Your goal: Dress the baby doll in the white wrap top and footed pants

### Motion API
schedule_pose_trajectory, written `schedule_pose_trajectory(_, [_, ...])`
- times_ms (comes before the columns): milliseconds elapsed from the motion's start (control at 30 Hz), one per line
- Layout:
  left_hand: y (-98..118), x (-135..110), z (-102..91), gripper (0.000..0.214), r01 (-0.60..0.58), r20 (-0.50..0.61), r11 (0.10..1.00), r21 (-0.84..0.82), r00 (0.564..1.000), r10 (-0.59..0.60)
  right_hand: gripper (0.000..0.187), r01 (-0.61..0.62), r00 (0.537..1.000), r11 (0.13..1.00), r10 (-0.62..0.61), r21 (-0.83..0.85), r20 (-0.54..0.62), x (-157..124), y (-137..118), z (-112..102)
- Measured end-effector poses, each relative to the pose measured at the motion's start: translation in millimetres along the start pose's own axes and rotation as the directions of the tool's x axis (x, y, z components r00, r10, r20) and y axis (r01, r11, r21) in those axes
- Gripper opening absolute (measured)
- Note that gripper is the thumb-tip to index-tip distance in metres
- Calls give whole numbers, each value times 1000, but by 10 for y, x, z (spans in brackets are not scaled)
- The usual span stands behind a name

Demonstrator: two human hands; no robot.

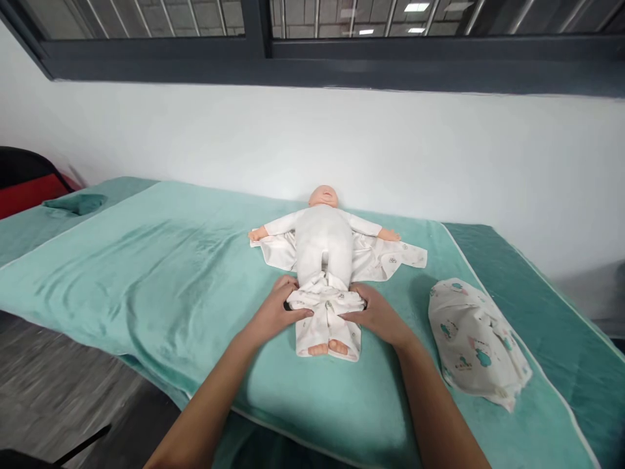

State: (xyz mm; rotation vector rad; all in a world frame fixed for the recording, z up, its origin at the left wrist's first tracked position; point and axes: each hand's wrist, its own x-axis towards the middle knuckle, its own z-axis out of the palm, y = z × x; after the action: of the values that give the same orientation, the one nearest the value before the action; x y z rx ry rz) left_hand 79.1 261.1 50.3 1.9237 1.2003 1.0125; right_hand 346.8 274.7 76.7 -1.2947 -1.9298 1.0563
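Note:
A baby doll [323, 241] with a white cloth body lies on its back, head toward the wall and arms spread. White printed baby trousers [326, 326] cover its lower legs, and its feet show at the leg openings. My left hand [282, 307] grips the left side of the bunched waistband, thumb on top. On the opposite side my right hand [375, 312] pinches the same waistband. Beneath the doll's back and arms a white printed baby top [383, 256] is spread open. Fingertips of both hands are partly hidden by the cloth.
A bundled white cloth with green prints [478, 339] lies to the right on the green bed cover [161, 280]. A small dark green cloth [75, 203] rests at the far left, near a red and black chair [32, 185]. Behind stands a white wall [195, 137] below a window.

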Motion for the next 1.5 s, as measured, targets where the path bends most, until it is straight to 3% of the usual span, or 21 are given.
schedule_pose_trajectory(100, [9,-39,67,44,-35,-68,992,125,997,44,32,19,995,999,-23,-44,-93,-75,10,140])
schedule_pose_trajectory(167, [11,-48,105,50,5,-130,988,152,991,15,27,8,982,999,-16,-41,-187,-141,10,235])
schedule_pose_trajectory(267, [27,-82,111,47,106,-179,987,121,980,-84,19,-41,952,999,45,18,-302,-236,-3,316])
schedule_pose_trajectory(333, [50,-145,88,37,140,-140,989,52,981,-131,15,-64,957,997,76,52,-280,-296,-15,317])
schedule_pose_trajectory(400, [74,-247,73,44,122,-65,992,-12,990,-122,30,-44,982,998,53,52,-182,-369,-15,303])
schedule_pose_trajectory(467, [88,-365,87,78,49,-4,999,3,999,-49,62,16,995,1000,-16,6,-98,-455,-2,305])
schedule_pose_trajectory(533, [96,-464,130,100,-31,18,994,110,999,29,86,74,992,993,-83,-91,-97,-534,14,342])
schedule_pose_trajectory(567, [101,-496,154,101,-56,18,983,174,998,53,88,85,987,985,-104,-150,-123,-564,16,370])
schedule_pose_trajectory(700, [171,-524,197,69,-54,18,938,343,999,51,64,38,971,957,-103,-287,-217,-612,-68,467])
schedule_pose_trajectory(800, [293,-525,163,53,-1,9,919,395,1000,-3,59,-70,966,960,-2,-270,-257,-643,-219,474])
schedule_pose_trajectory(933, [499,-564,121,41,184,-48,942,280,983,-178,45,-221,950,963,177,-153,-258,-714,-415,423])
schedule_pose_trajectory(1000, [591,-573,99,36,283,-15,950,131,959,-284,40,-257,948,962,232,-92,-219,-741,-482,387])
schedule_pose_trajectory(1067, [664,-568,60,34,338,105,941,-22,937,-334,36,-280,952,959,272,-40,-143,-769,-536,352])
schedule_pose_trajectory(1167, [749,-559,-49,34,343,369,927,-152,889,-269,28,-298,954,953,295,55,54,-836,-630,299])
schedule_pose_trajectory(1300, [917,-535,-331,31,301,629,949,-97,757,-175,21,-323,901,933,253,157,352,-922,-828,167])
schedule_pose_trajectory(1433, [1263,-388,-777,40,164,790,985,-50,610,-61,26,-130,878,991,112,7,466,-844,-1139,-73])
schedule_pose_trajectory(1500, [1483,-284,-997,42,94,786,995,19,614,-72,36,8,868,987,74,-163,491,-748,-1337,-187])
